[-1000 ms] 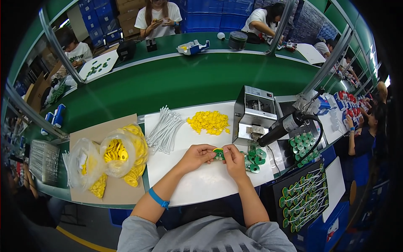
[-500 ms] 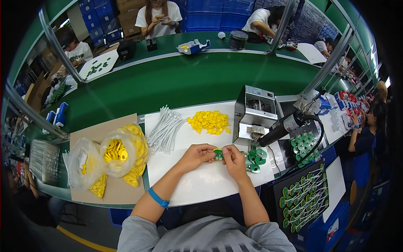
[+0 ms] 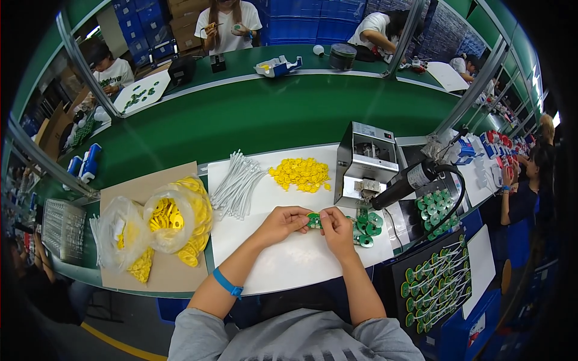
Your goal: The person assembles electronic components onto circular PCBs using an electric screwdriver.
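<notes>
Between my hands, over the white work sheet (image 3: 265, 265), is a small green circuit board (image 3: 313, 221) with a yellow rim along its far edge. My left hand (image 3: 284, 224) pinches its left side between thumb and fingers. My right hand (image 3: 337, 231) grips its right side, the thumb lying on the board's edge. Just right of that hand lies a loose pile of green circuit boards (image 3: 366, 227). Beyond my hands sits a heap of small yellow plastic discs (image 3: 300, 174). A bundle of white cable ties or wires (image 3: 236, 183) lies to its left.
A metal bench machine (image 3: 364, 165) stands at the far right of the sheet, with a black cylindrical tool (image 3: 406, 183) beside it. Plastic bags of yellow parts (image 3: 174, 219) rest on cardboard at left. Wired boards (image 3: 436, 286) fill a black tray at right. A co-worker (image 3: 227, 24) sits across.
The board has turned slightly in my fingers, so its green face shows more and its yellow rim less. My arms have hardly moved. The co-worker opposite has moved their hands apart.
</notes>
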The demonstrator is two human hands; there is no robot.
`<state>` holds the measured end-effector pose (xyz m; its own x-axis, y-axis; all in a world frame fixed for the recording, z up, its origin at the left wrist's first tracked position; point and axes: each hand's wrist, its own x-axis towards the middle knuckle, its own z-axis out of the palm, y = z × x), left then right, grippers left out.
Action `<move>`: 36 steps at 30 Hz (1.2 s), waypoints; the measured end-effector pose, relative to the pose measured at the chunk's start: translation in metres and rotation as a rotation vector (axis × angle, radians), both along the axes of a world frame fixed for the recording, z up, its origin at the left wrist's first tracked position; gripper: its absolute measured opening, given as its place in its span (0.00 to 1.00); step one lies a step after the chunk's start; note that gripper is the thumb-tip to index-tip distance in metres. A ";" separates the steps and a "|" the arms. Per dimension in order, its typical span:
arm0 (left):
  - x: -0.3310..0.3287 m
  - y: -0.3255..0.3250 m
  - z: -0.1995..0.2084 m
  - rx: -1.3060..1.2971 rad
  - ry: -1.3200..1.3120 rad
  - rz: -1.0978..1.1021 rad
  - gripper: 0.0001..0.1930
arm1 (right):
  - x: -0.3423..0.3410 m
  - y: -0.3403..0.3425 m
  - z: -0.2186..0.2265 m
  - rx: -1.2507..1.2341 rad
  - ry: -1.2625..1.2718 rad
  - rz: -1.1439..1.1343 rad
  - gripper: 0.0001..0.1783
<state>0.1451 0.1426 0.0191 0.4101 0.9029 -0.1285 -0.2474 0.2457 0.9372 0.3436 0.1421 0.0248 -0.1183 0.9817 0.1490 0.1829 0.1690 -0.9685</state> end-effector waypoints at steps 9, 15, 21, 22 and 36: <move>0.001 0.000 -0.002 0.023 -0.033 -0.007 0.16 | 0.001 0.001 -0.003 0.008 -0.011 0.022 0.08; 0.005 -0.002 -0.003 0.042 -0.039 0.029 0.14 | 0.002 -0.001 0.002 0.032 -0.075 0.039 0.08; 0.006 -0.001 -0.002 0.071 -0.010 0.034 0.13 | 0.002 -0.001 0.006 -0.004 -0.059 0.057 0.09; 0.007 0.000 -0.001 0.070 -0.004 0.048 0.13 | 0.002 0.000 0.006 -0.002 -0.064 0.056 0.09; 0.023 -0.001 0.005 0.684 0.428 0.240 0.19 | 0.002 0.002 -0.002 0.178 -0.285 -0.012 0.10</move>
<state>0.1679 0.1418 0.0246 0.2378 0.8948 0.3778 0.1901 -0.4243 0.8853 0.3451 0.1446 0.0233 -0.1688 0.9448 0.2807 0.4452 0.3272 -0.8335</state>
